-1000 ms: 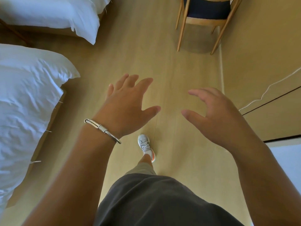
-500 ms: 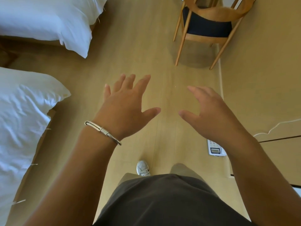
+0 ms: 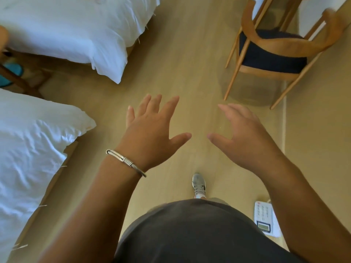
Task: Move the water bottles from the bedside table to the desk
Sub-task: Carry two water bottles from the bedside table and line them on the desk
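No water bottle is in view. My left hand (image 3: 152, 133), with a metal bracelet on the wrist, is held out over the wooden floor with its fingers spread and nothing in it. My right hand (image 3: 245, 137) hovers beside it, fingers loosely bent, also holding nothing. Between the two beds at the far left, part of a dark wooden piece of furniture (image 3: 17, 78) shows, with something teal (image 3: 9, 72) on it. It is too cut off to identify.
Two beds with white duvets lie on the left: one near (image 3: 32, 149), one further (image 3: 76, 29). A wooden chair (image 3: 271, 50) with a dark seat stands at the upper right. A white telephone (image 3: 265, 217) sits at the lower right. Open wooden floor (image 3: 182, 63) runs between.
I have walked forward: the chair and beds have slid down and nearer in view. The telephone has come into sight at the right. Both hands stay held out and hold nothing.
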